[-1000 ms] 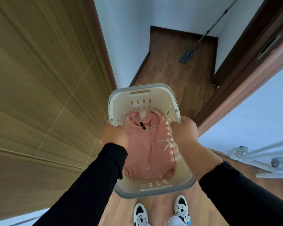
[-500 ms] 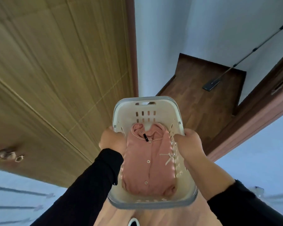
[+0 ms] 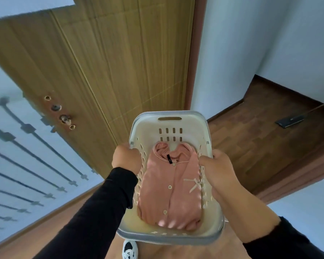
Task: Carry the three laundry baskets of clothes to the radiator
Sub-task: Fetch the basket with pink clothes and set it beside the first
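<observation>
Carrying laundry basket (image 3: 171, 126) in transit: left hand (image 3: 125, 158) and right hand (image 3: 216, 171) each clenched on side rim; pink garment (image 3: 171, 187) inside. Wooden door (image 3: 105, 58) alongside. Radiator not visible; delivery pending, other baskets unseen.

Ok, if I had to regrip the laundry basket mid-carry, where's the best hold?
Probably the two long side rims, one hand from each side, as now: left hand and right hand curl over the laundry basket rim. The rolled lip gives purchase and balances the pink garment. The far handle slot would tip it.
</observation>
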Tool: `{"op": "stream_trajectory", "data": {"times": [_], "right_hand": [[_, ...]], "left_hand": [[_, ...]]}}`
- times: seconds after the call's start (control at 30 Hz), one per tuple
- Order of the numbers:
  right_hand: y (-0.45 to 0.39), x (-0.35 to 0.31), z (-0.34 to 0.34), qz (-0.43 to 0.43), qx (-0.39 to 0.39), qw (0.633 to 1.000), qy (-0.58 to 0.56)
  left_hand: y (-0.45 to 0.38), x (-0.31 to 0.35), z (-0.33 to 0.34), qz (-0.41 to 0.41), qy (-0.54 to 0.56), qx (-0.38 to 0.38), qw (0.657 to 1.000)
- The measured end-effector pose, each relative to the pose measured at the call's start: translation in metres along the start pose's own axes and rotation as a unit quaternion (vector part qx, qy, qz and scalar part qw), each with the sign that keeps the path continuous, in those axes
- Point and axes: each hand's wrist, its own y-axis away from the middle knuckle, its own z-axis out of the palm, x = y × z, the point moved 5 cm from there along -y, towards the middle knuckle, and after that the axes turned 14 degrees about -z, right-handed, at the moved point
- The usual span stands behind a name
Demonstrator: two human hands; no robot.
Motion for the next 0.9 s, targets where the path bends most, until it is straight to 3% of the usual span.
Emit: {"op": "stream_trajectory", "data": {"times": [0.43, 0.73, 0.9], "right_hand": [[0.054, -0.022, 0.093, -0.030, -0.106, 0.994, -0.005], [0.154, -0.042, 0.197, -0.067, -0.129, 0.989, -0.001], [0.218, -0.049, 0.266, -0.076, -0.181, 0.980, 0.017]], "left_hand": [[0.004, -0.073, -0.118, -0.028, 0.009, 0.107, 0.994], [0.003, -0.171, -0.248, -0.052, 0.034, 0.127, 0.990], [0.013, -0.231, -0.337, -0.058, 0.034, 0.168, 0.984]]}}
